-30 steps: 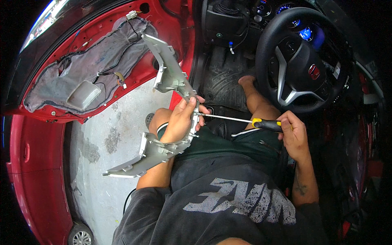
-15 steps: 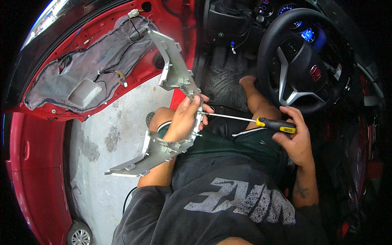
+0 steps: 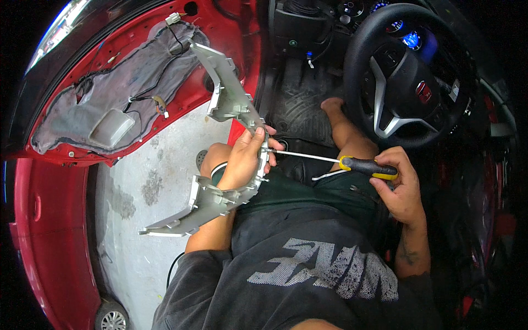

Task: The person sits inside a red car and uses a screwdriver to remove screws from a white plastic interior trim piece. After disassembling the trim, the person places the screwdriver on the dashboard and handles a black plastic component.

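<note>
My left hand (image 3: 246, 154) is closed round the narrow middle of a silver-grey plastic trim piece (image 3: 184, 215), thumb on the near face and fingertips past the edge. The piece has two wide angled ends and several clips and posts along its back. My right hand (image 3: 403, 187) grips the black and yellow handle of a screwdriver (image 3: 366, 166) between thumb and fingers. Its thin shaft runs leftward, and the tip meets the trim's edge beside my left fingertips. Whether a screw sits under the tip is too small to tell.
A black steering wheel (image 3: 352, 71) stands ahead to the right. At left, a red car door (image 3: 248, 33) hangs open with its inner side bare, showing a grey liner (image 3: 60, 124) and loose wiring connectors (image 3: 172, 18). Below is grey concrete floor (image 3: 126, 187).
The trim piece's upper end has shifted slightly left. The screwdriver has rolled in my right hand, its tip staying at the trim's edge. My left hand keeps its hold.
</note>
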`<state>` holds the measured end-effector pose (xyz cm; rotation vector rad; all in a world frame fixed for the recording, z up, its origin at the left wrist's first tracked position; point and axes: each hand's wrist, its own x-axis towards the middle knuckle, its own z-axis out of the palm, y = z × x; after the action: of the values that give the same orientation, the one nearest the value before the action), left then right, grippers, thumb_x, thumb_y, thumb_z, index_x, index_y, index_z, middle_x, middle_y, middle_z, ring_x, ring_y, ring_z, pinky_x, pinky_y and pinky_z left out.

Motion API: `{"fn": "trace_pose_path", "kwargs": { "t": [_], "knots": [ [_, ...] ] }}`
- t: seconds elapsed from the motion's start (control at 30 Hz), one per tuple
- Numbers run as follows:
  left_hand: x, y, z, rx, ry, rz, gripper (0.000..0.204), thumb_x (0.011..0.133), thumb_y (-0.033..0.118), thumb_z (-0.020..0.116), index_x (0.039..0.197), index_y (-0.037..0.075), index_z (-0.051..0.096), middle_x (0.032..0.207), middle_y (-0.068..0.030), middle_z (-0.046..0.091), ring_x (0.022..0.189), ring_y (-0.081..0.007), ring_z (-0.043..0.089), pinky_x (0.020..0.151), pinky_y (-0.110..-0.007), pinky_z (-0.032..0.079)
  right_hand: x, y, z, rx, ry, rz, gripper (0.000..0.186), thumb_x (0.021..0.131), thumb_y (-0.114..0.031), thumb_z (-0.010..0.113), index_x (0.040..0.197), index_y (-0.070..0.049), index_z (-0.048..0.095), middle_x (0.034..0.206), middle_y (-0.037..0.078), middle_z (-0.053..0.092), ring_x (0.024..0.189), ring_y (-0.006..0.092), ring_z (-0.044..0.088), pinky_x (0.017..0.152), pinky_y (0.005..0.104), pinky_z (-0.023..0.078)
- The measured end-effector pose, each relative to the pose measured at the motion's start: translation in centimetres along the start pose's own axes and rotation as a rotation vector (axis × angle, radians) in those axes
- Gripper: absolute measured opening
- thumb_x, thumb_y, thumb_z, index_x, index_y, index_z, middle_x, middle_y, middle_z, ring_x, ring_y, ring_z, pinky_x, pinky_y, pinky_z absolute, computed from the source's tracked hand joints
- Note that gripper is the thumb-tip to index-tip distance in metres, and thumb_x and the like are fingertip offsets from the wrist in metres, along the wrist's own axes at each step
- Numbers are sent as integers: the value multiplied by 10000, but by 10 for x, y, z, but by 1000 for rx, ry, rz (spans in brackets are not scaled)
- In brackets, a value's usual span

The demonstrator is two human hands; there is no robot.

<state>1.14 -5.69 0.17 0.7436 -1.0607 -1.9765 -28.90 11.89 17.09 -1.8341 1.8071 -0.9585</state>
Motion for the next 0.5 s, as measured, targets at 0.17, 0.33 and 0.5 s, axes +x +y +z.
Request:
{"fn": "trace_pose_path", "kwargs": {
  "t": [0.17, 0.33, 0.5],
  "knots": [
    [-1, -2, 4, -1, -9, -9, 383, 1193, 368, 436, 1309, 14, 524, 957, -178, 756, 579, -170, 675, 463, -261, 534, -1, -3, -5, -1, -62, 236, 315, 1054, -301, 728, 1151, -1, 713, 951, 145, 705, 871, 169, 700, 749, 311, 540],
    [-3, 2, 3, 18, 0, -2, 388, 1191, 378, 443, 1299, 19, 543, 962, -172, 755, 613, -171, 688, 478, -262, 535, -2, -1, -1, -5, -71, 321, 310, 1028, -286, 746, 1146, -7, 679, 894, 119, 695, 830, 160, 697, 714, 309, 523],
    [-5, 1, -3, -79, -58, -15, 388, 1192, 381, 448, 1293, 25, 564, 966, -153, 752, 656, -167, 698, 497, -262, 536, -11, 10, 3, 12, 19, 188, 444, 868, -245, 907, 1131, -9, 637, 873, 118, 686, 797, 175, 682, 714, 337, 523]
  ]
}}
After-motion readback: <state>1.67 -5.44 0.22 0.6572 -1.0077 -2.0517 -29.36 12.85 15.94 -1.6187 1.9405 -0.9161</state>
